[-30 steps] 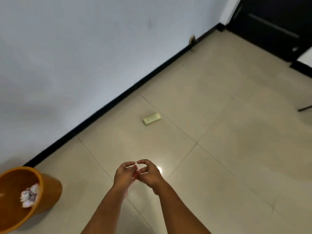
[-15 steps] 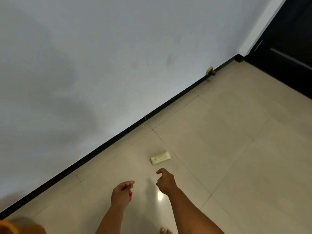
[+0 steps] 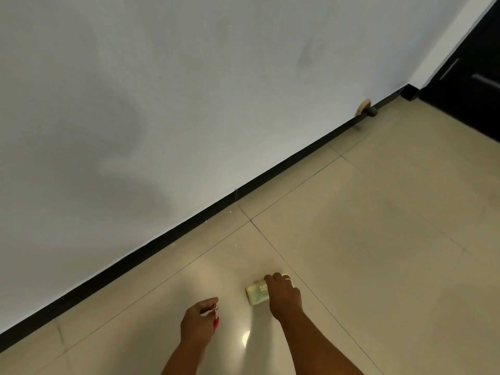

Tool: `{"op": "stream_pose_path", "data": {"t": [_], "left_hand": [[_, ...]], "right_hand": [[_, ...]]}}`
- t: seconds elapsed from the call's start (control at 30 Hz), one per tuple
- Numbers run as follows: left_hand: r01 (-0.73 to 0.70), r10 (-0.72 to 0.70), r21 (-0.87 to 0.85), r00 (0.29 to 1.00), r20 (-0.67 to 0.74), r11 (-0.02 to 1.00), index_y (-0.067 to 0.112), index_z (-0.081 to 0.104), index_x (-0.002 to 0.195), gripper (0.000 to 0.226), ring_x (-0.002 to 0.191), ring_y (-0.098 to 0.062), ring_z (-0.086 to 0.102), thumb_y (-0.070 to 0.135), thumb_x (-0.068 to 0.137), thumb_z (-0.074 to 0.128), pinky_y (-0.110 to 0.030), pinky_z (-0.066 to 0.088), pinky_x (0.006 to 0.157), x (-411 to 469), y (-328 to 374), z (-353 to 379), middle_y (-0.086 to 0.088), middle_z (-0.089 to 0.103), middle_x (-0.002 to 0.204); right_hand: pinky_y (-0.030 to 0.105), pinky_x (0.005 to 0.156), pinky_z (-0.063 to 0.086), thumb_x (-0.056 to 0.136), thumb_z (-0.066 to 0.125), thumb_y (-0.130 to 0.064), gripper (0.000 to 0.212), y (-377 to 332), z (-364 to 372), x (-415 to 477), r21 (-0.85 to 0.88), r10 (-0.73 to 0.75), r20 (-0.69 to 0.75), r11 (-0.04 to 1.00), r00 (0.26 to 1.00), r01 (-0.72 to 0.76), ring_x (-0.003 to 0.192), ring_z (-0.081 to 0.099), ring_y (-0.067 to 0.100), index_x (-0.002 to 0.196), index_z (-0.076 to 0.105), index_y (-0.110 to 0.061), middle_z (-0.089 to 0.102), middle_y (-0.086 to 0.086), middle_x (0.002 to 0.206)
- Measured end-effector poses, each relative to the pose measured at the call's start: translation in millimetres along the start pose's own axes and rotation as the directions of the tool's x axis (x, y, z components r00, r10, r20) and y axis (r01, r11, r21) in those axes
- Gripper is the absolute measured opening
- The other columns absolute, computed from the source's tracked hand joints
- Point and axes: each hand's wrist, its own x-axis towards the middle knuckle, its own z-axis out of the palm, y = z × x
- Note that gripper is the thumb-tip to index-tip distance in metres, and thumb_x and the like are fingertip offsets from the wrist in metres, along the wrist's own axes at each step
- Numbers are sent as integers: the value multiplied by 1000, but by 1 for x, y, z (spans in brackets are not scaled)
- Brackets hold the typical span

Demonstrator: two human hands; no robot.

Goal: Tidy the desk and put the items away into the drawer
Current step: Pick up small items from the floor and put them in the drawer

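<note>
Beige glossy tiles everywhere, and the person is bent right down to the floor (image 3: 378, 239) here. A small pale green block (image 3: 255, 295) lies flat on a tile, not far from the black baseboard (image 3: 189, 226) and just left of a grout line. The right hand (image 3: 285, 296) is on top of it, with fingers and thumb curled over its right end, so that grip is closed around the block while it sits on the floor. There's a ring (image 3: 288, 279) on one of those fingers.

The left hand (image 3: 197, 324) hangs just above the tiles a bit to the left, apart from the block. Its grip is a narrow pinch on a small red thing (image 3: 216, 319) with a shiny metal bit at the top. It's too small for me to say what it is.

Behind all that there's a plain white wall (image 3: 189, 104), a door stopper (image 3: 365, 109) down at the baseboard, and a dark door (image 3: 473, 90) off in the far right corner.
</note>
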Motion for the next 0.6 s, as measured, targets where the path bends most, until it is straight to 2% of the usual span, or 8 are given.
{"op": "stream_pose_path", "data": {"t": [0.1,0.17,0.23,0.3,0.43,0.5,0.6], "left_hand": [[-23,19,67,998,66,997,12,71,101,33,80,-21,61,-11,90,50,-19,48,53,36,-14,11,-7,64,108],[-37,26,130,996,85,991,13,72,100,35,78,-20,61,-12,90,49,-16,45,47,52,-21,12,-7,63,107],[-37,28,138,998,63,990,13,70,98,34,78,-21,59,-12,90,48,-15,44,45,66,-23,11,-9,61,106],[-41,33,143,998,54,989,13,69,99,33,75,-20,60,-11,91,48,-20,44,49,74,-21,14,-8,61,106],[-3,2,90,1000,13,996,15,69,101,35,67,-18,60,-10,92,46,-25,46,56,61,-4,13,-5,61,99],[22,-21,45,1000,-14,999,14,69,103,33,71,-18,60,-9,92,48,-25,47,59,45,6,6,-7,61,103],[38,-40,-42,999,-37,998,13,68,102,32,83,-21,60,-11,91,51,-26,50,64,10,32,-8,-9,60,112]], "right_hand": [[41,99,40,85,61,-8,67,9,30,44,-128,-44,2,991,999,44,138,28,25,142,29,-22,31,2,146],[45,103,33,84,63,-13,67,10,47,63,-239,-49,23,970,999,53,139,27,26,142,28,-19,32,5,146],[49,107,27,85,62,-13,64,7,58,75,-319,-51,41,946,998,61,139,29,29,141,30,-15,35,10,145],[50,109,23,85,60,-9,61,9,67,85,-322,-57,37,944,998,66,136,33,32,140,32,-11,41,13,142],[43,102,33,83,62,-10,52,0,53,82,-242,-72,15,968,997,73,115,54,28,131,41,-11,53,8,125],[36,92,41,82,63,-15,49,-11,30,69,-88,-28,46,996,999,32,111,56,25,126,41,-12,53,5,122],[33,83,44,76,67,-31,52,-29,-17,41,176,13,104,984,995,-32,111,55,26,119,43,-13,54,4,119]]}}
